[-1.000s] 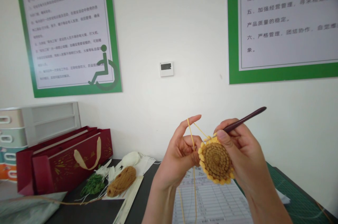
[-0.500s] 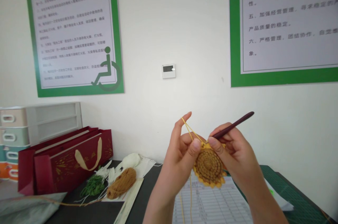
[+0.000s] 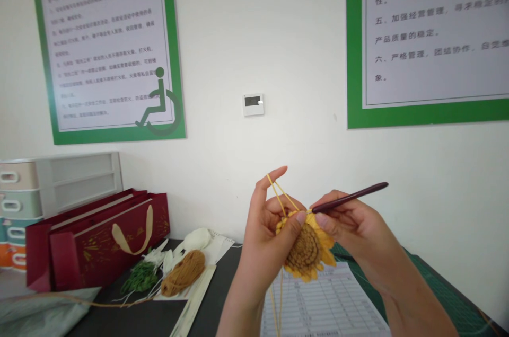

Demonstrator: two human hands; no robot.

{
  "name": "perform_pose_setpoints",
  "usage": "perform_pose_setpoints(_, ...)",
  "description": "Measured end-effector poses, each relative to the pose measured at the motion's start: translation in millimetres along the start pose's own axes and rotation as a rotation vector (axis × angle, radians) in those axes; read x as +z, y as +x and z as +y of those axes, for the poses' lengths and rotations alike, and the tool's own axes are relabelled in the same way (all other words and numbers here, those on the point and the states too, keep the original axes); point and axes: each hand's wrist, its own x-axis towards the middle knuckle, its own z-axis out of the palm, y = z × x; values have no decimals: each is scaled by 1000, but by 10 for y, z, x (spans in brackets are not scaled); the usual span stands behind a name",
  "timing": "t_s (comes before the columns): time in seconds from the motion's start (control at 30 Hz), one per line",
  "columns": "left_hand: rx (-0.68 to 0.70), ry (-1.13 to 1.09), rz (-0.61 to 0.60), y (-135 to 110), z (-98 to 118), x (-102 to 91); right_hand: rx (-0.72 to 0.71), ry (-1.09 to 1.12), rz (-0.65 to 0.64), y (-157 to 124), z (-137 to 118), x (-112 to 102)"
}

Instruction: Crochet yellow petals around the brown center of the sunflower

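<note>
A round crocheted sunflower [image 3: 305, 250], brown in the middle with a yellow petal edge, is held up in front of the wall. My left hand [image 3: 267, 239] pinches its left edge between thumb and fingers. Its forefinger points up with a strand of yellow yarn [image 3: 283, 196] looped over it. My right hand [image 3: 350, 224] is closed on a dark reddish-brown crochet hook [image 3: 350, 197], whose tip meets the top edge of the flower. More yarn hangs down below the flower.
A printed sheet [image 3: 322, 305] lies on the dark table below my hands, with a green cutting mat [image 3: 437, 289] to the right. At left lie brown yarn [image 3: 183, 272], green yarn [image 3: 140, 276], white pieces, red gift bags [image 3: 95, 244] and a drawer unit [image 3: 51, 180].
Both hands have shifted left with the flower. The flower has tilted and turned partly edge-on. The hook's handle has dropped to a flatter angle.
</note>
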Motion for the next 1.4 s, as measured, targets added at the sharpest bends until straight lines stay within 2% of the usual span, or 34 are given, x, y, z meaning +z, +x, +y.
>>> perform_pose_setpoints(0.07, -26, -51, -1, 11, -15, -12, 1, 38, 31, 24, 36, 19)
perform_pose_setpoints(0.2, -50, -125, 96, 48, -27, -5, -12, 85, 75, 58, 82, 61)
perform_pose_setpoints(0.3, -32, -128, 136, 75, -42, -12, -36, 17, 59, 43, 85, 71)
perform_pose_setpoints(0.43, -10, -87, 116, 90, -76, -49, -49, -90, 69, 29, 137, 91)
perform_pose_setpoints(0.63, 6, -42, 101, 85, -107, -65, -164, -60, 205, 71, 207, 188)
perform_pose_setpoints(0.8, 47, -40, 196, 91, -109, -38, -79, 30, 130, 73, 157, 137)
perform_pose_setpoints(0.93, 83, -49, 285, 96, -119, -27, -25, -15, 74, 94, 205, 102)
perform_pose_setpoints(1.13, 106, -80, 332, 102, -173, 13, -112, -83, 252, 115, 278, 151)
perform_pose_setpoints(1.33, 145, -98, 356, 110, -217, 0, -48, -64, 90, 120, 260, 75)
perform_pose_setpoints(1.4, 139, -99, 349, 111, -212, -10, -43, -60, 90, 126, 271, 69)
